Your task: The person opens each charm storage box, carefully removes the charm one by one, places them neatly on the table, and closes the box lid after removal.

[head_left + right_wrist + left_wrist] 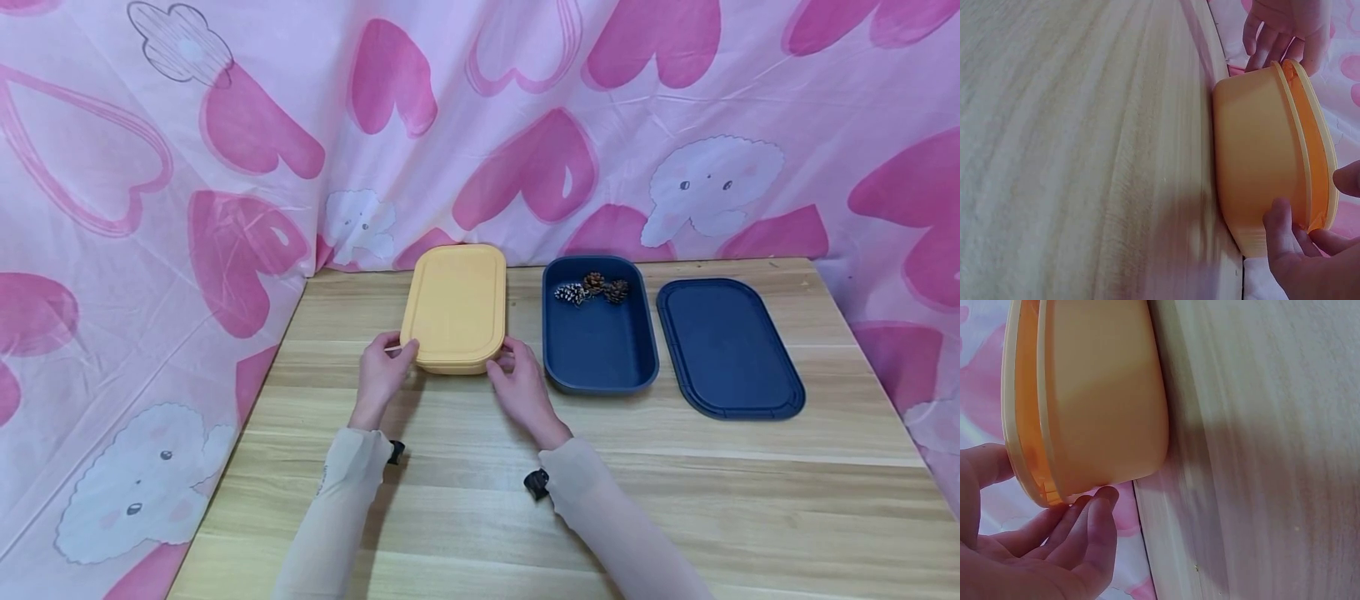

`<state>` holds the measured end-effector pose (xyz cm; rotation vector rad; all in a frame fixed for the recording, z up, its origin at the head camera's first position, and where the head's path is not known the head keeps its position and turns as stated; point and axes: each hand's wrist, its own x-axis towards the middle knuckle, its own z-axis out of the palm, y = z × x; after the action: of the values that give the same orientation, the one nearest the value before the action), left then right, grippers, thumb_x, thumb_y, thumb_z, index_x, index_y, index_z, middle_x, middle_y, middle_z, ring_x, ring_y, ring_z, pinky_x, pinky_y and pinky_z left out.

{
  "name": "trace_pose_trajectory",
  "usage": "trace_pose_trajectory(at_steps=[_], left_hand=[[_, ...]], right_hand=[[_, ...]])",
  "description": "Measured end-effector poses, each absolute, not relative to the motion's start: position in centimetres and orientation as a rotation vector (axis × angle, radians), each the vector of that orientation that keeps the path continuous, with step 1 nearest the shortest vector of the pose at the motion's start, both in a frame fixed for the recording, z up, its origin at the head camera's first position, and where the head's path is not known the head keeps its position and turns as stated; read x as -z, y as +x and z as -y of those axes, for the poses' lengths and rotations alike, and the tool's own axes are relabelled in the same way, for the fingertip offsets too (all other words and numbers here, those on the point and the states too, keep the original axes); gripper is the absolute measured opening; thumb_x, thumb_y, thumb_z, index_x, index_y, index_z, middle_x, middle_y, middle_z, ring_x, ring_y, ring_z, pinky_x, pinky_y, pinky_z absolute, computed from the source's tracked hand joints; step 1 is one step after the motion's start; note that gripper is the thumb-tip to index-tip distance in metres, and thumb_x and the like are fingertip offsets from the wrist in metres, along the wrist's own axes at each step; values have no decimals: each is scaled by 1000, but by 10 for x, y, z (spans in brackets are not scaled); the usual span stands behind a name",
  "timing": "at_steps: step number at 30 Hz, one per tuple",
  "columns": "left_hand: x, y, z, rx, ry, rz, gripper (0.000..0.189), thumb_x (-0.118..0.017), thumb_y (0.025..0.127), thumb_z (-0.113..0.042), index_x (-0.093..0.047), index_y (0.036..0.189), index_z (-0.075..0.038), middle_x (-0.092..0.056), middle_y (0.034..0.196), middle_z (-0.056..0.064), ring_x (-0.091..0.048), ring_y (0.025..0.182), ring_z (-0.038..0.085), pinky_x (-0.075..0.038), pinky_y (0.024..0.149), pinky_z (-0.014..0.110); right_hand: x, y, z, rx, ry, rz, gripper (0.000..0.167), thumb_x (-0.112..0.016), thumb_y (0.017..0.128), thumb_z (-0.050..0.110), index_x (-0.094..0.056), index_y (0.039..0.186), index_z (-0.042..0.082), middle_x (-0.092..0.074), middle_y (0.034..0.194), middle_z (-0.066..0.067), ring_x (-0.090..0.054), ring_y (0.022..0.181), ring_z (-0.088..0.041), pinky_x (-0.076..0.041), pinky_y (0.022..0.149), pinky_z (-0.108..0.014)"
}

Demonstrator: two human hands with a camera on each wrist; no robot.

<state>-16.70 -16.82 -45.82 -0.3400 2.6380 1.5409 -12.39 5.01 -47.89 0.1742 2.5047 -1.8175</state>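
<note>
A yellow lid (456, 304) lies over a yellow lunch box (1104, 394) at the back of the table, left of centre. Along the near side, a narrow gap shows between the lid and the box rim in both wrist views. My left hand (384, 373) pinches the lid's near left corner, thumb on top and fingers beneath its edge. At the near right corner, my right hand (521, 387) holds the lid the same way, one finger against the box wall. The inside of the yellow box is hidden.
To the right stands an uncovered dark blue box (600, 350) with several pine cones (592, 287) at its far end. A matching blue lid (731, 346) lies flat beside it. Behind the wooden table (465, 500) hangs a pink heart-patterned curtain (420, 167).
</note>
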Motion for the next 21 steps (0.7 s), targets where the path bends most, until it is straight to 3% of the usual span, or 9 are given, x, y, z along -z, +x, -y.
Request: trace_pose_trajectory(at_steps=[7,13,21], left_hand=[[456,-168,169,-1552,-380,-2634,46,-62,90,-29,-56,127,-1,-60,121,15,-58,110,26,-51,89,35],[454,-169,170,-1555,-427,-2630,47,-63,90,-31,-56,127,-3,-59,112,12,-55,97,21,-48,75,28],[449,-171,169,-1727,-456,-2509,48,-64,90,-25,-54,130,-1,-57,96,3,-51,82,12,-44,68,20]], right_hand=[[480,-123,-49,1798,167,-2540,52,-60,93,21,-44,139,5,-54,129,-11,-60,106,-23,-52,89,-38],[481,-124,-50,1797,154,-2549,52,-59,93,21,-44,140,6,-53,131,-10,-61,102,-22,-52,88,-38],[480,-124,-51,1811,144,-2553,49,-59,93,19,-45,138,8,-52,132,-10,-61,97,-20,-52,83,-36]])
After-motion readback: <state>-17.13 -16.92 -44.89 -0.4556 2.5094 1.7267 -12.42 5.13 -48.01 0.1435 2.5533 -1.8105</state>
